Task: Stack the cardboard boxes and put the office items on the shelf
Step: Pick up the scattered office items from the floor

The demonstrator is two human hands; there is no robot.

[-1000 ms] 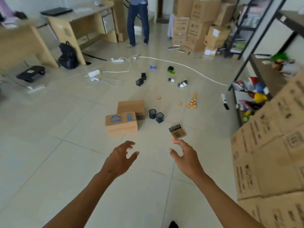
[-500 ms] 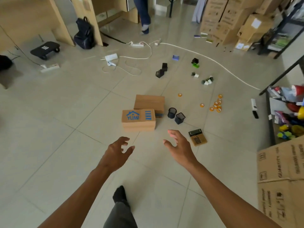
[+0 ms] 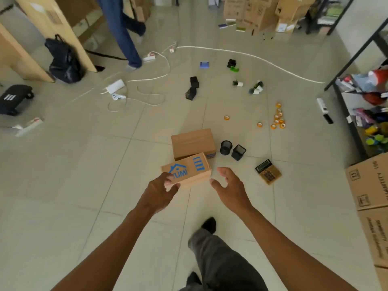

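A small cardboard box with a blue house print (image 3: 195, 166) lies on the tiled floor just ahead of me, against a plain cardboard box (image 3: 193, 141) behind it. My left hand (image 3: 159, 192) grips the printed box at its near left corner, fingers curled over the edge. My right hand (image 3: 228, 187) hovers open beside the box's right end, not touching it. Two black mesh pen cups (image 3: 226, 147) stand right of the boxes. A brown calculator (image 3: 268, 172) and several orange tape rolls (image 3: 278, 119) lie farther right.
A black metal shelf (image 3: 344, 106) with coloured items stands at the right, large cartons (image 3: 369, 185) in front of it. White cables and power strips (image 3: 147, 80) cross the floor at the back. Another person's legs (image 3: 123, 32) move near the desks. My own leg (image 3: 218, 259) is below.
I have stepped closer to the boxes. Both hands reached forward; my left hand went from open in the air to gripping the printed box's corner, and that box now sits skewed.
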